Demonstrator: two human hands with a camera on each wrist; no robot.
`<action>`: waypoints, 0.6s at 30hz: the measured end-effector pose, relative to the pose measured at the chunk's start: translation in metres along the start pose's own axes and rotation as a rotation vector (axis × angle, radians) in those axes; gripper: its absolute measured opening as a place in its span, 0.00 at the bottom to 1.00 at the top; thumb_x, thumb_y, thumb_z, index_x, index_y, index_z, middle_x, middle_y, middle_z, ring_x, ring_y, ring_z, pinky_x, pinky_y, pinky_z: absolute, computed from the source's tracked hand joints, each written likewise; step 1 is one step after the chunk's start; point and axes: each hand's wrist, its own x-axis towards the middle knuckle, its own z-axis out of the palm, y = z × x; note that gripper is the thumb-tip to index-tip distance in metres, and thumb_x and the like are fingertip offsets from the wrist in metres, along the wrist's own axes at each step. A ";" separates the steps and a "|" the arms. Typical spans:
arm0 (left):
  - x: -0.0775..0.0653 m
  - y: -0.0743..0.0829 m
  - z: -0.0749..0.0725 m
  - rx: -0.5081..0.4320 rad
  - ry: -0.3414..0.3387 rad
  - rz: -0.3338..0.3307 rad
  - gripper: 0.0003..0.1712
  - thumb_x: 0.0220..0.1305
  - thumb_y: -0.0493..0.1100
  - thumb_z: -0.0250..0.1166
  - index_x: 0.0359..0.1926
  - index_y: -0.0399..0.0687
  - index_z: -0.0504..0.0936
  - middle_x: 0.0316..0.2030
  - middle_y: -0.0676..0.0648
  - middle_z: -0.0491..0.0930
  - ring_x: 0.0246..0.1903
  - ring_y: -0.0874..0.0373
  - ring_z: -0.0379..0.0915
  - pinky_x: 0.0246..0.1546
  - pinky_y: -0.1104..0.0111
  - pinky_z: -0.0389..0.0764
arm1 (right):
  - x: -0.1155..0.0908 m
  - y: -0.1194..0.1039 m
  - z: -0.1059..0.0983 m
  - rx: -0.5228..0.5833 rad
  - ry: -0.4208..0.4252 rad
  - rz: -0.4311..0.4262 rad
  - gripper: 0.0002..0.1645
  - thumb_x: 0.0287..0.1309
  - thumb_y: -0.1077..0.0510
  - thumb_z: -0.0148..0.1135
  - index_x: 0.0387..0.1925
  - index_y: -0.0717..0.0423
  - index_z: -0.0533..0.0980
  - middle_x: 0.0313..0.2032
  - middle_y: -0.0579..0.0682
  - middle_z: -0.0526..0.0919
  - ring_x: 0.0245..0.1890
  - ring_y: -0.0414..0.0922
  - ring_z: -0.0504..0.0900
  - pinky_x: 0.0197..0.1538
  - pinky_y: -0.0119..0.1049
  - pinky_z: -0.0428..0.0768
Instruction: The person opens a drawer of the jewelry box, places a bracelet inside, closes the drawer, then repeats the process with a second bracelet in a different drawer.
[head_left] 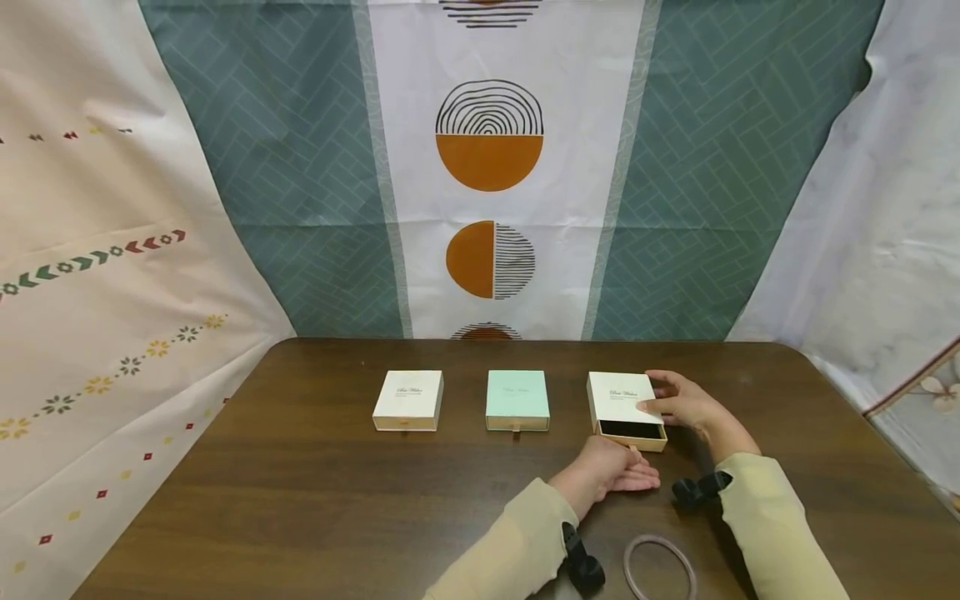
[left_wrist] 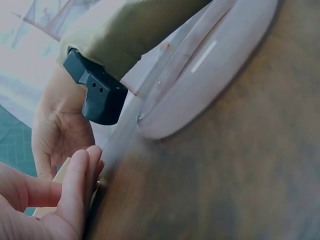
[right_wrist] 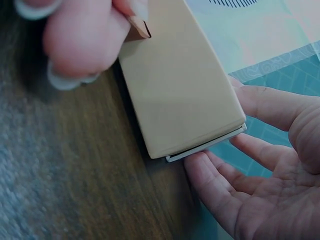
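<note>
A white drawer box (head_left: 617,402) with small script on its lid stands at the right of the table. Its tan drawer (right_wrist: 180,85) is partly out, showing a dark inside. My left hand (head_left: 611,468) pinches the small ribbon pull tab (right_wrist: 140,30) at the drawer's front, its other fingers extended. At the box's right side, my right hand (head_left: 690,408) grips the white sleeve between thumb and fingers. Nearer the front edge lies a pale, glossy bangle (head_left: 654,539), which looms large in the left wrist view. What the drawer holds cannot be seen.
A mint-green drawer box (head_left: 517,395) stands mid-table, and another white drawer box (head_left: 408,395) is left of it. Both look closed. Patterned cloth (head_left: 322,167) hangs behind the brown wooden table (head_left: 300,500). Each wrist wears a black camera (head_left: 701,488).
</note>
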 end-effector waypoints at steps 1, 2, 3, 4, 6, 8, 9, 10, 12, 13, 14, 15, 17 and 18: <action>-0.001 0.000 0.000 0.005 -0.003 0.004 0.10 0.67 0.29 0.52 0.33 0.26 0.78 0.35 0.28 0.82 0.42 0.38 0.81 0.43 0.59 0.82 | 0.000 0.000 0.000 0.002 0.002 0.003 0.52 0.56 0.57 0.66 0.71 0.68 0.46 0.61 0.74 0.60 0.42 0.44 0.77 0.47 0.38 0.81; -0.003 -0.001 0.000 0.011 -0.006 0.010 0.10 0.67 0.29 0.52 0.33 0.26 0.78 0.36 0.28 0.82 0.42 0.38 0.81 0.43 0.59 0.82 | 0.000 0.000 0.000 0.006 0.002 0.004 0.51 0.56 0.58 0.66 0.71 0.68 0.46 0.61 0.74 0.60 0.42 0.44 0.77 0.46 0.38 0.81; -0.004 -0.001 0.000 0.018 -0.008 0.015 0.11 0.67 0.29 0.52 0.33 0.26 0.78 0.36 0.27 0.82 0.42 0.38 0.81 0.43 0.59 0.82 | 0.000 0.000 0.001 0.007 0.002 0.003 0.52 0.56 0.58 0.66 0.71 0.68 0.46 0.61 0.74 0.60 0.41 0.43 0.77 0.46 0.37 0.81; -0.005 -0.001 0.000 0.023 -0.012 0.020 0.11 0.67 0.29 0.51 0.33 0.26 0.78 0.36 0.27 0.82 0.42 0.37 0.80 0.43 0.59 0.82 | 0.000 0.000 0.001 0.009 0.002 0.004 0.52 0.56 0.58 0.66 0.71 0.68 0.46 0.61 0.73 0.60 0.41 0.43 0.77 0.45 0.36 0.81; -0.006 -0.002 0.001 0.029 -0.013 0.026 0.11 0.67 0.29 0.52 0.33 0.26 0.78 0.36 0.27 0.82 0.42 0.37 0.80 0.43 0.59 0.82 | 0.000 0.000 0.000 0.015 -0.001 0.002 0.52 0.57 0.58 0.66 0.71 0.68 0.45 0.61 0.74 0.60 0.40 0.42 0.77 0.44 0.35 0.81; -0.007 -0.003 0.001 0.034 -0.017 0.031 0.11 0.67 0.29 0.52 0.33 0.26 0.78 0.36 0.27 0.82 0.42 0.37 0.80 0.43 0.58 0.82 | 0.000 -0.001 0.000 0.018 -0.004 -0.002 0.52 0.57 0.58 0.66 0.71 0.68 0.45 0.60 0.74 0.60 0.39 0.41 0.77 0.44 0.34 0.81; -0.008 -0.003 0.001 0.034 -0.020 0.032 0.10 0.67 0.29 0.52 0.33 0.26 0.78 0.36 0.27 0.82 0.42 0.37 0.80 0.43 0.58 0.82 | 0.000 -0.001 0.000 0.018 -0.004 -0.004 0.52 0.57 0.58 0.66 0.71 0.68 0.45 0.60 0.74 0.60 0.39 0.41 0.77 0.43 0.34 0.81; -0.008 -0.004 0.001 0.036 -0.023 0.033 0.10 0.66 0.29 0.53 0.33 0.25 0.78 0.36 0.27 0.82 0.42 0.37 0.80 0.43 0.58 0.82 | -0.001 -0.001 0.000 0.019 -0.004 -0.005 0.52 0.57 0.58 0.66 0.71 0.69 0.45 0.60 0.74 0.60 0.38 0.40 0.77 0.43 0.34 0.81; -0.010 -0.005 0.001 0.041 -0.028 0.034 0.10 0.66 0.29 0.53 0.32 0.26 0.78 0.36 0.27 0.82 0.42 0.37 0.80 0.43 0.58 0.82 | -0.001 0.000 0.000 0.019 -0.005 -0.007 0.51 0.57 0.59 0.66 0.71 0.69 0.45 0.60 0.74 0.60 0.38 0.40 0.77 0.43 0.34 0.81; -0.010 -0.006 0.001 0.041 -0.032 0.037 0.10 0.66 0.29 0.53 0.32 0.26 0.78 0.36 0.27 0.82 0.42 0.37 0.80 0.43 0.58 0.82 | -0.001 0.000 0.000 0.022 -0.006 -0.006 0.51 0.57 0.59 0.66 0.71 0.69 0.45 0.60 0.74 0.60 0.38 0.40 0.77 0.43 0.33 0.81; -0.011 -0.006 0.001 0.044 -0.032 0.041 0.10 0.66 0.29 0.53 0.32 0.26 0.78 0.36 0.27 0.82 0.42 0.37 0.80 0.43 0.58 0.82 | -0.002 0.000 0.001 0.029 -0.006 -0.006 0.51 0.57 0.59 0.66 0.71 0.69 0.45 0.60 0.74 0.60 0.38 0.40 0.77 0.43 0.33 0.81; -0.012 -0.007 0.001 0.047 -0.030 0.045 0.10 0.66 0.29 0.53 0.32 0.26 0.78 0.36 0.27 0.82 0.42 0.37 0.80 0.42 0.58 0.83 | -0.002 0.000 0.001 0.035 -0.007 -0.006 0.51 0.57 0.59 0.66 0.71 0.69 0.45 0.60 0.74 0.60 0.37 0.39 0.78 0.43 0.33 0.81; -0.014 -0.008 0.000 0.049 -0.032 0.058 0.10 0.66 0.29 0.53 0.32 0.25 0.79 0.36 0.26 0.82 0.41 0.37 0.80 0.42 0.58 0.83 | -0.002 0.000 0.002 0.044 -0.007 -0.006 0.52 0.56 0.59 0.66 0.71 0.69 0.45 0.60 0.74 0.60 0.37 0.39 0.78 0.43 0.33 0.81; -0.015 -0.009 0.000 0.051 -0.033 0.066 0.10 0.66 0.29 0.53 0.32 0.25 0.79 0.35 0.26 0.82 0.41 0.36 0.81 0.41 0.58 0.83 | -0.002 0.000 0.002 0.044 -0.004 -0.006 0.51 0.56 0.59 0.66 0.71 0.69 0.45 0.60 0.74 0.60 0.37 0.39 0.78 0.43 0.33 0.81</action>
